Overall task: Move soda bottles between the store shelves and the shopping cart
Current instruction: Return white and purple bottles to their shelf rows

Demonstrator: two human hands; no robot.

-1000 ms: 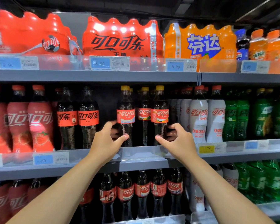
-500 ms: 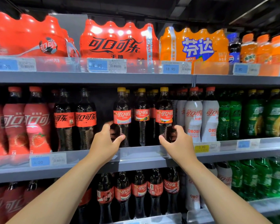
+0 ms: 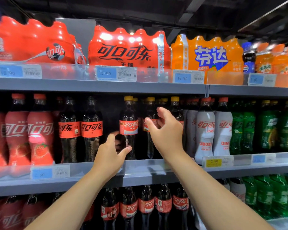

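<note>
Three yellow-capped cola bottles stand in a row on the middle shelf [image 3: 145, 171]. My left hand [image 3: 109, 154] wraps the lower part of the left bottle [image 3: 128, 125], thumb across the front and fingers behind it. My right hand [image 3: 167, 131] is raised at label height in front of the middle bottle [image 3: 150, 112] and the right bottle [image 3: 175, 103], with its fingers spread and nothing in its grasp. The right bottle's body is mostly hidden behind that hand. No shopping cart is in view.
Black-capped cola bottles [image 3: 91, 128] stand to the left and white cola bottles [image 3: 205, 128] to the right. Green soda bottles [image 3: 266, 130] fill the far right. Shrink-wrapped packs [image 3: 128, 48] sit on the top shelf, and more cola bottles [image 3: 145, 206] on the shelf below.
My right hand has left the lower part of the right bottle and risen to label height with fingers spread. My left hand stays on the left bottle.
</note>
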